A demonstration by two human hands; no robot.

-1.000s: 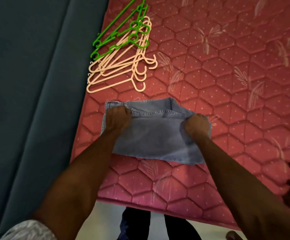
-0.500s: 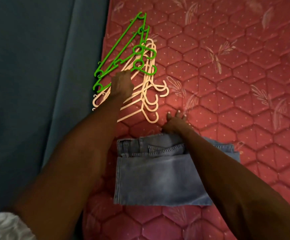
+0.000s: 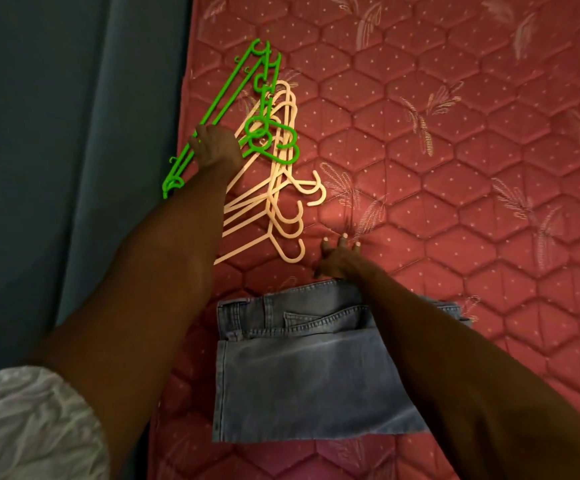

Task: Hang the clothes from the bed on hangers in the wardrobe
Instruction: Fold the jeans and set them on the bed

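Where fingers meet plastic: left hand (image 3: 217, 148) on green hangers (image 3: 227, 105), grip hidden, cannot tell whether pinching.
Right hand (image 3: 338, 259): fingers spread, pressed flat on bed (image 3: 454, 188), likely bracing the reach.
Cream hangers (image 3: 274, 202): thin, hooked, stacked beneath green ones.
Jeans (image 3: 302, 372): folded denim, near bed edge, awaiting hanger.

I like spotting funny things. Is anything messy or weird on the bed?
A little. The hangers are in a jumbled heap: green hangers lie tangled across the cream hangers, hooks pointing different ways. The left hand is on that pile. The jeans are folded neatly, and the right hand rests on the mattress. Nothing looks broken.
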